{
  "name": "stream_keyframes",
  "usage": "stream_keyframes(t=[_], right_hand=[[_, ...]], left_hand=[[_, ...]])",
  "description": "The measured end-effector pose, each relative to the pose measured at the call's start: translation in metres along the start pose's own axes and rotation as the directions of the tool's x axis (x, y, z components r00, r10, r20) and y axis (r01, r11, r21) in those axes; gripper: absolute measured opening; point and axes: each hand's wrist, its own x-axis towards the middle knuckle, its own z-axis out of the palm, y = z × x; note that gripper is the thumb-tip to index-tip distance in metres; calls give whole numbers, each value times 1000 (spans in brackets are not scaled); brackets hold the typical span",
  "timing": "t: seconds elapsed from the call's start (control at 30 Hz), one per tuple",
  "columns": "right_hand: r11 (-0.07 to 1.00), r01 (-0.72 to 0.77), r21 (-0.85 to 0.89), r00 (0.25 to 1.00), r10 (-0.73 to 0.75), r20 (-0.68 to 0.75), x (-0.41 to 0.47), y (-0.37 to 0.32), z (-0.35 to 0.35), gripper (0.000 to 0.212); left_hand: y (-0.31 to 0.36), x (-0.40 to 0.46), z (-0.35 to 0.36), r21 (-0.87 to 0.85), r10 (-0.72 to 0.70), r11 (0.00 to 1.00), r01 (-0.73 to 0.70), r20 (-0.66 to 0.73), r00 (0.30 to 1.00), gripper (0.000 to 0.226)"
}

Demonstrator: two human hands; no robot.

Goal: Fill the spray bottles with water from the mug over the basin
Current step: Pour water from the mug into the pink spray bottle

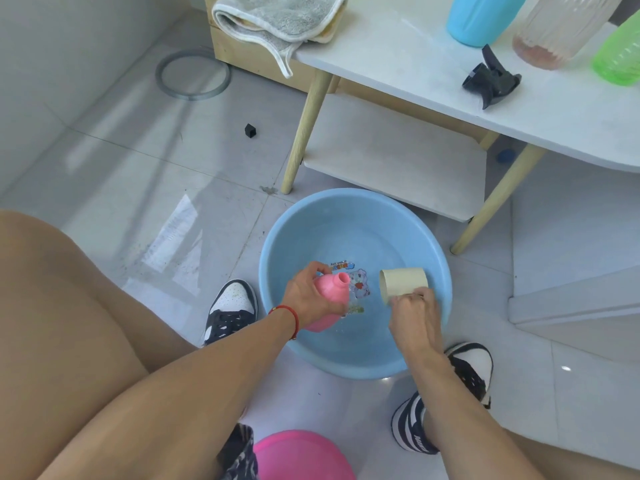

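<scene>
Head view shows the pink bottle (330, 299) tilted over the blue basin (304, 344), its open neck aimed up and to the right. Your left hand (306, 297) is wrapped around its body. Your right hand (414, 311) grips the cream mug (403, 282) on its near side; the mug lies almost sideways with its mouth turned toward the bottle, just beside the neck but not touching it. No water can be seen running between them.

To pour well, you probably want to stand the bottle more upright, bring the mug's lip right over the narrow neck, and tip slowly so the thin stream goes in rather than down the side. Keep both over the basin so spills land there; a little water seems to sit at its bottom, over the cartoon sticker (358, 284).

Further out, three more bottles wait on the white table (398, 57): a blue bottle (481, 15), a clear bottle (561, 29) and a green bottle (620, 57), with a black spray head (491, 79) lying beside them. A grey towel (273, 19) hangs off a wooden box. Your shoes flank the basin closely, and the table leg (306, 129) stands near its far rim, so watch your elbows when reaching up.
</scene>
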Motion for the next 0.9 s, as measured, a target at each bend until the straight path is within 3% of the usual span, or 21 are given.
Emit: stream_keyframes(t=[0.13,0.2,0.27,0.33,0.47,0.57,0.63,0.73,0.9], right_hand=[[998,48,42,984,-55,169,-4,-12,15,24],[973,34,229,979,-79,190,-3,-12,21,20],[886,-66,458,982,-23,185,-3,-9,22,30],[765,-173,620,980,72,185,-3,-6,17,41],[409,-373,833,928,179,328,-2,8,-2,30],[120,-392,912,916,140,376,-9,17,-14,30],[3,-352,936,928,128,349,-14,20,-27,36],[-43,-259,965,943,203,262,-20,22,-50,39],[179,-178,968,945,305,117,-33,19,-89,34]], left_hand=[[-4,-2,-2,-2,-14,1000,14,-11,1000,62],[-4,-3,-2,-2,-20,1000,20,-3,1000,65],[-3,-3,-2,-5,-22,1000,22,3,1000,66],[-3,-3,-1,-11,-14,1000,14,11,1000,65],[-3,-3,-2,-12,2,1000,-2,12,1000,61],[0,-5,-3,-22,14,1000,-14,14,1000,63],[2,-6,-3,-33,21,999,-20,18,1000,66],[3,-6,-2,-35,44,998,-43,23,999,68],[8,-7,1,-34,89,995,-88,23,996,56]])
